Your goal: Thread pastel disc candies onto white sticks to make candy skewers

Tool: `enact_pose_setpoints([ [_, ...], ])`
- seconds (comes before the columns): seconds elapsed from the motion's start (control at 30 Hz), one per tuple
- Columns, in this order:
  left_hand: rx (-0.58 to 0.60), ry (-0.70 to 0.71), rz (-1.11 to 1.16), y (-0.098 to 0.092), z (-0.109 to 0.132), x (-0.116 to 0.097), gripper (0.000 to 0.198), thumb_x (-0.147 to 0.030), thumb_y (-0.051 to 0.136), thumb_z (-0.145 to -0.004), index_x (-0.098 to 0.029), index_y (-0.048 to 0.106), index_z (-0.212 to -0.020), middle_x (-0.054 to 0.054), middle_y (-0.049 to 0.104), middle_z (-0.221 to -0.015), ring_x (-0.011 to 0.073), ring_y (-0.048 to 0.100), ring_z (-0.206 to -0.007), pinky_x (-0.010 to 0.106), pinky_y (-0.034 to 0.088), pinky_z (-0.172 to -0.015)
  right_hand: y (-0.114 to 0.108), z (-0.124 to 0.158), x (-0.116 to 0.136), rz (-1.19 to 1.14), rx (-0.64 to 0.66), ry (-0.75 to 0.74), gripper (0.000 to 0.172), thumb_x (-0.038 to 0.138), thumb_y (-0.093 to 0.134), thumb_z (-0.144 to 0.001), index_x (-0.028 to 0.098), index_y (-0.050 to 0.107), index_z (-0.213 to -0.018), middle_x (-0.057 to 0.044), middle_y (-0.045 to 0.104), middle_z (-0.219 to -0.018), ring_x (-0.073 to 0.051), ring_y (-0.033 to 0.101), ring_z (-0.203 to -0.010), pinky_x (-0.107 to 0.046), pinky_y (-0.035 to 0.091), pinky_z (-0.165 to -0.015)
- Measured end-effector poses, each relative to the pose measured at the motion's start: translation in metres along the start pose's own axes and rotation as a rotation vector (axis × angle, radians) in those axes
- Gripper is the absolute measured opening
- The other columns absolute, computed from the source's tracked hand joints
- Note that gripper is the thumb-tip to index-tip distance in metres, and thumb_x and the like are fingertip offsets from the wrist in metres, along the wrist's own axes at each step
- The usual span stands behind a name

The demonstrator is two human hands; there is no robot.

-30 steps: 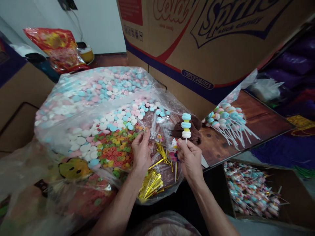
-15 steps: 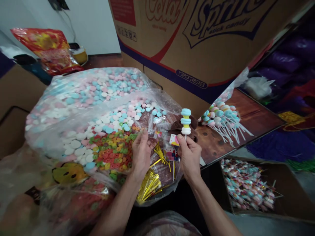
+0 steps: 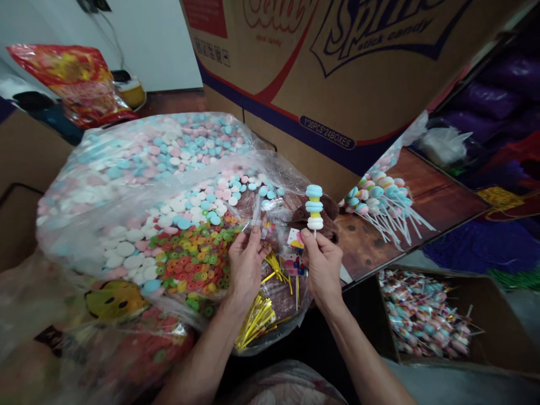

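Note:
My right hand (image 3: pixel 324 264) is closed around the stick of a candy skewer (image 3: pixel 314 207), held upright with its blue, yellow and white candies above the fingers. Between the thumb and fingers of my left hand (image 3: pixel 247 264), a narrow clear plastic sleeve (image 3: pixel 256 211) points upward. Small printed wrappers (image 3: pixel 295 238) lie close to my right thumb. Below and between the hands are gold twist ties (image 3: pixel 256 320), some bundled and some loose. Left of my left hand, an opened clear bag holds gummy rings (image 3: pixel 198 253) and pastel candy discs (image 3: pixel 169 214).
A large cardboard carton (image 3: pixel 278 73) stands behind the work area. Several unwrapped candy skewers (image 3: pixel 379 197) lie on the table at right. Below the table edge, an open box (image 3: pixel 498 337) holds many wrapped candies (image 3: pixel 430 315). A red snack bag (image 3: pixel 76 84) stands at back left.
The clear sleeve now shows standing above my left fingers, which have risen slightly. My right hand keeps the candy skewer almost in place; the whole view has shifted a little.

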State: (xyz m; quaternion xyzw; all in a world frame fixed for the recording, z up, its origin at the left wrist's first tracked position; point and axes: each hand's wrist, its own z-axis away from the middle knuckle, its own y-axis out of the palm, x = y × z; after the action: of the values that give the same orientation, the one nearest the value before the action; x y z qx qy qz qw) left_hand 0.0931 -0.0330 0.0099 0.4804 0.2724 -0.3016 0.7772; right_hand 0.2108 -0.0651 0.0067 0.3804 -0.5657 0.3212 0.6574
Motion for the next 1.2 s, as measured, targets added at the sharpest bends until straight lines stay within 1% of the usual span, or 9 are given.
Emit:
enact_pose_setpoints([
  [0.13, -0.027, -0.007, 0.064, -0.001, -0.004, 0.000, 0.036, -0.035, 0.089, -0.060, -0.017, 0.065, -0.080, -0.002, 0.070, -0.073, 0.0092, 0.064, -0.064, 0.023, 0.051, -0.066, -0.008, 0.001, 0.005, 0.081, 0.020, -0.029, 0.042, 0.052, 0.064, -0.086, 0.018, 0.054, -0.063, 0.007, 0.031, -0.053, -0.007, 0.024, -0.048, -0.021, 0.023, -0.044],
  [0.23, -0.051, -0.040, 0.105, -0.003, -0.009, -0.001, 0.037, -0.036, 0.089, -0.061, -0.017, 0.065, -0.082, -0.002, 0.070, -0.074, 0.0093, 0.065, -0.064, 0.024, 0.050, -0.067, -0.023, 0.009, 0.010, 0.199, 0.038, -0.084, 0.040, 0.053, 0.055, -0.092, 0.017, 0.064, -0.075, 0.006, 0.035, -0.055, -0.009, 0.027, -0.049, -0.021, 0.026, -0.046],
  [0.3, -0.069, -0.049, 0.119, -0.004, -0.011, -0.002, 0.038, -0.037, 0.089, -0.060, -0.018, 0.065, -0.083, -0.003, 0.070, -0.075, 0.0093, 0.065, -0.064, 0.023, 0.049, -0.065, -0.035, 0.018, 0.013, 0.285, 0.055, -0.128, 0.036, 0.049, 0.053, -0.095, 0.018, 0.065, -0.081, 0.005, 0.038, -0.058, -0.009, 0.031, -0.051, -0.021, 0.029, -0.048],
  [0.47, -0.079, -0.032, 0.124, -0.003, -0.010, -0.003, 0.038, -0.037, 0.089, -0.061, -0.017, 0.065, -0.084, -0.002, 0.071, -0.077, 0.0095, 0.065, -0.065, 0.022, 0.048, -0.063, -0.057, 0.045, 0.017, 0.515, 0.128, -0.280, 0.029, 0.036, 0.052, -0.096, 0.019, 0.062, -0.075, 0.002, 0.049, -0.063, -0.011, 0.042, -0.057, -0.021, 0.035, -0.053],
  [0.7, -0.094, -0.022, 0.116, -0.002, -0.011, -0.001, 0.040, -0.038, 0.089, -0.061, -0.017, 0.064, -0.084, -0.002, 0.070, -0.076, 0.0096, 0.064, -0.064, 0.023, 0.048, -0.062, -0.064, 0.052, 0.022, 0.598, 0.152, -0.406, 0.026, 0.029, 0.052, -0.095, 0.018, 0.061, -0.073, 0.003, 0.051, -0.059, -0.009, 0.043, -0.051, -0.019, 0.037, -0.050],
  [0.87, -0.082, -0.030, 0.104, -0.002, -0.011, -0.002, 0.040, -0.038, 0.088, -0.061, -0.018, 0.064, -0.085, -0.002, 0.070, -0.076, 0.0097, 0.065, -0.064, 0.023, 0.050, -0.063, -0.070, 0.050, 0.024, 0.653, 0.156, -0.490, 0.021, 0.026, 0.056, -0.094, 0.017, 0.068, -0.079, 0.002, 0.060, -0.061, -0.008, 0.049, -0.049, -0.017, 0.042, -0.051],
  [0.97, -0.057, 0.005, 0.074, -0.002, -0.010, -0.003, 0.039, -0.040, 0.088, -0.061, -0.018, 0.063, -0.083, -0.002, 0.070, -0.076, 0.0096, 0.065, -0.063, 0.023, 0.051, -0.063, -0.077, 0.048, 0.023, 0.736, 0.179, -0.551, 0.018, 0.025, 0.057, -0.093, 0.016, 0.071, -0.087, -0.002, 0.068, -0.069, -0.011, 0.060, -0.054, -0.017, 0.049, -0.056],
  [1.07, -0.031, 0.095, 0.025, -0.001, -0.010, -0.004, 0.040, -0.042, 0.087, -0.061, -0.018, 0.063, -0.082, -0.003, 0.070, -0.077, 0.0093, 0.065, -0.064, 0.023, 0.052, -0.065, -0.086, 0.045, 0.022, 0.884, 0.189, -0.711, 0.018, 0.022, 0.057, -0.093, 0.016, 0.073, -0.097, -0.007, 0.075, -0.081, -0.016, 0.070, -0.065, -0.021, 0.054, -0.065],
  [1.2, -0.027, 0.192, -0.041, -0.001, -0.010, -0.004, 0.038, -0.043, 0.084, -0.065, -0.018, 0.065, -0.086, -0.002, 0.070, -0.080, 0.0085, 0.065, -0.062, 0.022, 0.053, -0.063, -0.091, 0.043, 0.024, 1.039, 0.165, -0.889, 0.020, 0.017, 0.057, -0.093, 0.015, 0.075, -0.102, -0.010, 0.077, -0.083, -0.018, 0.073, -0.068, -0.024, 0.056, -0.068],
])
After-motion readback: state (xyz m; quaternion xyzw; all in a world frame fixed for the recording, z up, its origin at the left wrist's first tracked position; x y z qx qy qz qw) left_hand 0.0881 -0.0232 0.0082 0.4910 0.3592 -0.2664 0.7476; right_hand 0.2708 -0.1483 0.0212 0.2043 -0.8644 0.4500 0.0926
